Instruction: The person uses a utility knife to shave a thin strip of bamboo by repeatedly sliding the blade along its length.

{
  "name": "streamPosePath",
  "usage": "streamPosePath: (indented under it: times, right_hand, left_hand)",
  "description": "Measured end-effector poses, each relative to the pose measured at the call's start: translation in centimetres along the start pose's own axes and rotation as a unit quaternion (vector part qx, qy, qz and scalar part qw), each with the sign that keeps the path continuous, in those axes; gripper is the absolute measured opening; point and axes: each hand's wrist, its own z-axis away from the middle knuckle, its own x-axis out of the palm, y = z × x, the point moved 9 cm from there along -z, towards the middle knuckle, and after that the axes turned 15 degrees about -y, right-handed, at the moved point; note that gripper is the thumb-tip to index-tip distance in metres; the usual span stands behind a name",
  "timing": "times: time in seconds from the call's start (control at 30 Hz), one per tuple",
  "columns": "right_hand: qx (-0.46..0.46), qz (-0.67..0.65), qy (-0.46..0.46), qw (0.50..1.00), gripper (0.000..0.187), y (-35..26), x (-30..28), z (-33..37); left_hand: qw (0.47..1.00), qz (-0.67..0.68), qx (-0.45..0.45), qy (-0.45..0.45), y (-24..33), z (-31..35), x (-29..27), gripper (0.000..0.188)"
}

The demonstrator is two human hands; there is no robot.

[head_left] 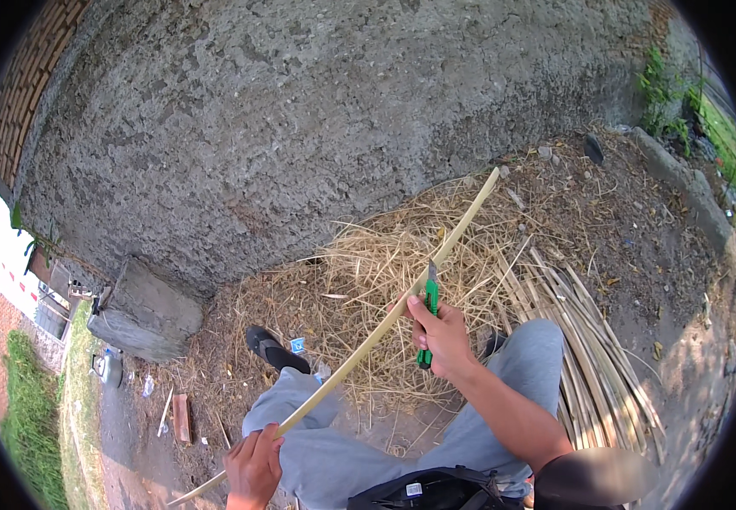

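A long, pale bamboo strip (342, 371) slants across my lap from lower left to upper right. My left hand (254, 464) is closed round its lower part, above my left knee. Farther up, my right hand (441, 333) is closed on a green utility knife (431, 310) with a black end. Its blade lies against the strip, and my right thumb rests close to the strip's edge. The strip's far end reaches up toward the wall's foot.
Curled shavings (385, 272) cover the ground before me. Many split bamboo strips (593, 365) lie in a bundle beside my right leg. A rough grey wall (300, 127) rises ahead. Leftward are a concrete block (151, 314), a brick (182, 418) and a kettle-like metal pot (109, 370).
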Motion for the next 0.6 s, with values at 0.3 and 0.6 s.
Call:
streamPosePath:
  times: [0.3, 0.6]
  right_hand:
    - [0.027, 0.018, -0.009, 0.999, 0.028, 0.8, 1.3, -0.9]
    - [0.05, 0.0, -0.028, 0.998, 0.026, 3.1, 2.0, -2.6]
  left_hand:
    - [0.976, -0.164, 0.075, 0.126, 1.9, -2.3, -4.5, 0.01]
    - [0.983, 0.081, 0.027, -0.165, -1.7, -2.3, 5.6, 0.045]
